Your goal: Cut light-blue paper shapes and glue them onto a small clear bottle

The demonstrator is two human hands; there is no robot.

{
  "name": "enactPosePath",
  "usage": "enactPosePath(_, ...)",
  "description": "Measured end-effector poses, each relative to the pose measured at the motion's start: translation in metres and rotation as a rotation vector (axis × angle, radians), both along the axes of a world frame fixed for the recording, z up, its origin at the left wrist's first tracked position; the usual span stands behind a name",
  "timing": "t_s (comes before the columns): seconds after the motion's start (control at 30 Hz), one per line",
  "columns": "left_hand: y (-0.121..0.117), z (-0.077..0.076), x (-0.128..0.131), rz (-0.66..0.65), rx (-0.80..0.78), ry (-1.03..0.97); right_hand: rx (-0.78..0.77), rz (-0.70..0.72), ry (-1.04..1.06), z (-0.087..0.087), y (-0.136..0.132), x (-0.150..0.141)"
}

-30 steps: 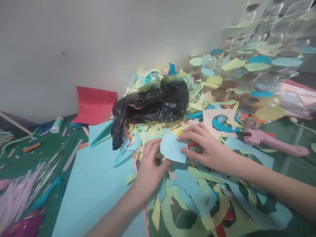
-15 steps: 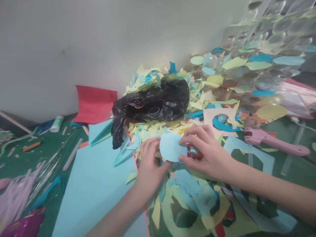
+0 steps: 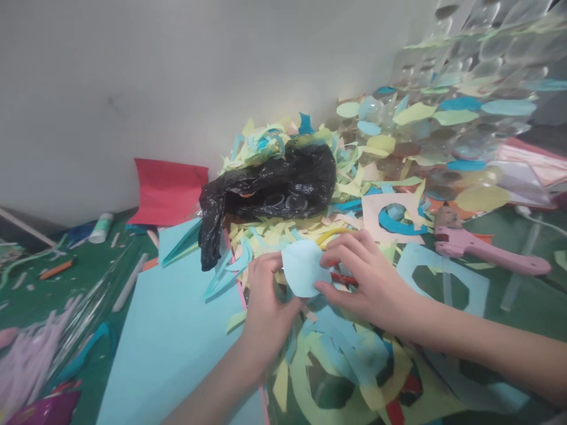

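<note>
A light blue paper disc (image 3: 305,268) is held up between my two hands, its face turned towards me. My left hand (image 3: 270,295) is closed at the disc's left edge, fingers behind and thumb below. On the opposite edge, the thumb and fingers of my right hand (image 3: 363,274) pinch the paper. Something red (image 3: 344,278) shows behind the right fingers, mostly hidden. A yellow curved strip (image 3: 332,234) lies just above that hand. Cut paper scraps (image 3: 345,342) are heaped beneath both hands.
Blue sheets (image 3: 172,330) lie at the left. A black plastic bag (image 3: 283,183) sits behind the hands, near a red sheet (image 3: 170,192). At the right are a pink glue gun (image 3: 487,251), a cut-out blue sheet (image 3: 478,283) and stacked clear bottles (image 3: 491,59) with paper discs.
The blue disc has tilted and shifted slightly left and down. Both hands keep their hold. More of the yellow strip shows above my right hand.
</note>
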State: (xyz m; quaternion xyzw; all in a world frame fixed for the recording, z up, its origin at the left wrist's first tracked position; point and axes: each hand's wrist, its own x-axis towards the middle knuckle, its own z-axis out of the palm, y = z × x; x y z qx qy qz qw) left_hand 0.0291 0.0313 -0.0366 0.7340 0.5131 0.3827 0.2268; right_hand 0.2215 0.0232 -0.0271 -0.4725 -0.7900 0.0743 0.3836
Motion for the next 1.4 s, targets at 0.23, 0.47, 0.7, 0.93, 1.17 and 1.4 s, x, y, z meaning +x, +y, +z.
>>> enactPosePath(0.23,0.000,0.000,0.000,-0.007,0.012,0.013,-0.041,0.005,0.001,-0.002,0.000,0.000)
enactPosePath(0.47,0.000,-0.005,-0.003,-0.078,0.065,0.127,0.034,0.057,-0.004,-0.003,-0.001,0.001)
enactPosePath(0.7,-0.004,-0.004,-0.005,-0.202,0.152,0.240,0.058,0.295,-0.167,-0.007,-0.006,0.000)
enactPosePath(0.93,-0.003,-0.003,-0.004,-0.191,0.178,0.250,0.014,0.321,-0.125,-0.006,-0.009,-0.001)
enactPosePath(1.17,-0.003,-0.004,-0.003,-0.179,0.220,0.238,-0.054,0.293,-0.049,0.000,-0.010,0.004)
enactPosePath(1.4,0.002,0.022,-0.004,-0.088,0.140,0.255,-0.094,0.125,0.172,0.006,-0.003,0.017)
